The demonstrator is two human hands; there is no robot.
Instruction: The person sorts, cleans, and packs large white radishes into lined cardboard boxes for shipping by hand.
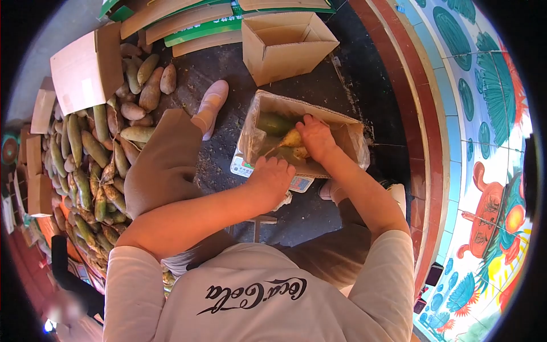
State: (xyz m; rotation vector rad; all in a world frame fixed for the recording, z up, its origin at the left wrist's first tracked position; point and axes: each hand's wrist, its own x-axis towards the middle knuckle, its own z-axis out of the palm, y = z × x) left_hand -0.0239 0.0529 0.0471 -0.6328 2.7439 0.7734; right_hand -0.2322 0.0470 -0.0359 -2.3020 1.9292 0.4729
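Looking down at a cardboard box (pixel 342 132) lined with a clear plastic bag (pixel 250 139); it's on the dark floor right in front of the person, sitting on some flat white thing with a label (pixel 243 167) that pokes out from under the near side, can't tell what that is; both hands are at the box; the right hand (pixel 317 138) is down inside it with fingers bent and closed on the end of a yellowish piece (pixel 290 138) of produce, so that piece is in the middle of the box; there's a bigger green one (pixel 273 123) lying just behind it against the far wall; the left hand (pixel 273 176) is balled up narrow at the near rim with the knuckles on top; it's touching the edge, but I honestly can't tell whether it's pinching the bag or just resting; off to the left is a big pile of long green and brown produce (pixel 91 165) spread on the ground, well apart from the box; the person's brown trouser leg (pixel 165 165) and pink shoe (pixel 211 105) sit between the pile and the box; an open carton (pixel 285 45) stands further back, and a painted tile wall (pixel 490 142) runs along the right.
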